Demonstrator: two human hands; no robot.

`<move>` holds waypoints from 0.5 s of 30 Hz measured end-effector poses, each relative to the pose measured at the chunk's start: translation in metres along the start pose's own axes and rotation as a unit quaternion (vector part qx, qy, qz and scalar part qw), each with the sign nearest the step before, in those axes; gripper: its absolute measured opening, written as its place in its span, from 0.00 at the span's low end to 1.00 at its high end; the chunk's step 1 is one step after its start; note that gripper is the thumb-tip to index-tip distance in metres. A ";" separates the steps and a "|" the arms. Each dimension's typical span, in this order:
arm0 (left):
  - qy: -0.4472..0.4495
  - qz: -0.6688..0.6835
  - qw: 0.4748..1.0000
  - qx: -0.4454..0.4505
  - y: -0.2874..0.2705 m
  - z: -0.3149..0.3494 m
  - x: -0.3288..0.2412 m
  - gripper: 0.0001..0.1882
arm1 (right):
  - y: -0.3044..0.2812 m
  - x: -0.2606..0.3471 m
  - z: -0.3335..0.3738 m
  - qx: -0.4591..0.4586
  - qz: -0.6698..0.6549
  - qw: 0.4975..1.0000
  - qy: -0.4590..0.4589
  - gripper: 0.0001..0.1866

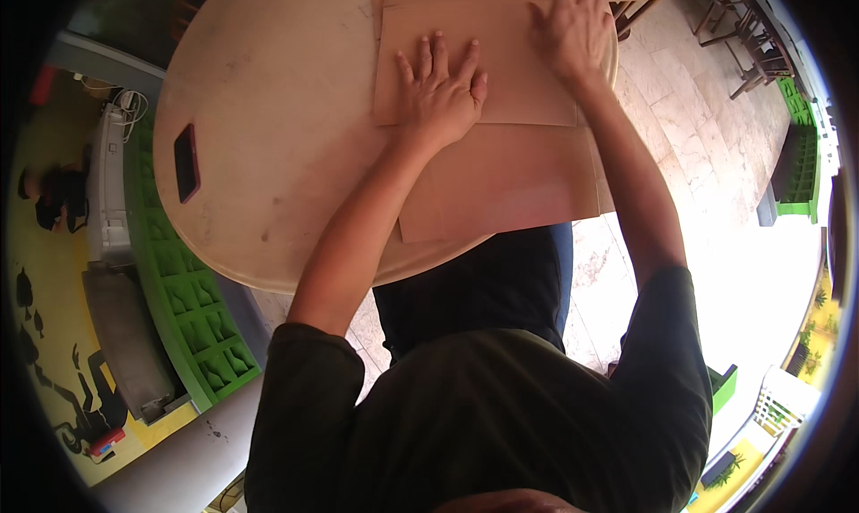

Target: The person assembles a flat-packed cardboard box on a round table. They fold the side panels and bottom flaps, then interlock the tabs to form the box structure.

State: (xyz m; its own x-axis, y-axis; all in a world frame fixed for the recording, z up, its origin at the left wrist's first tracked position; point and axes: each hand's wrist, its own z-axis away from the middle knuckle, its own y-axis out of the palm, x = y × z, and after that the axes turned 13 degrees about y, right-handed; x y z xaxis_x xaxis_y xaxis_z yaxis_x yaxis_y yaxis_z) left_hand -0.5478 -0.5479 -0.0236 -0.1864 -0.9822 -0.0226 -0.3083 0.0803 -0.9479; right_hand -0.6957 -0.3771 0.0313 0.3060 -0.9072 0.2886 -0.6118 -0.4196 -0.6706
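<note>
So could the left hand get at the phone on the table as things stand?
Probably yes: the left hand lies spread on the cardboard, grasping nothing, and the tabletop towards the phone looks unobstructed.

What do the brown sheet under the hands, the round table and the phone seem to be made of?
Brown sheet: likely cardboard, matte, judging by its plain brown and straight fold-like lines.
Round table: pale top, scuffed, faintly shiny; perhaps plastic or laminate.
Phone: dark, flat front, probably glass; reddish edge, material unclear.
</note>
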 end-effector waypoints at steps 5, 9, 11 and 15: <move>0.001 0.012 1.000 -0.005 0.006 -0.002 0.002 0.31 | -0.015 0.048 0.067 0.061 -0.116 0.986 -0.100 0.24; -0.001 0.013 1.000 0.008 -0.004 -0.003 0.001 0.31 | -0.018 0.049 0.075 0.094 -0.108 0.983 -0.113 0.24; 0.001 0.016 1.000 0.005 -0.008 -0.003 0.001 0.30 | -0.021 0.050 0.066 0.099 -0.133 0.979 -0.119 0.23; -0.010 0.036 0.999 -0.009 -0.009 -0.002 -0.001 0.30 | -0.020 0.051 0.046 0.021 -0.114 0.987 -0.113 0.22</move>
State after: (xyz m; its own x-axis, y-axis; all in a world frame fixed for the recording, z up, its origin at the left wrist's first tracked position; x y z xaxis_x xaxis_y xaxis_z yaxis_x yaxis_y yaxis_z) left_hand -0.5462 -0.5472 -0.0143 -0.1904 -0.9769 -0.0974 -0.3106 0.1541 -0.9380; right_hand -0.6343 -0.4137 0.0282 0.5897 -0.7577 0.2795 -0.4790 -0.6068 -0.6343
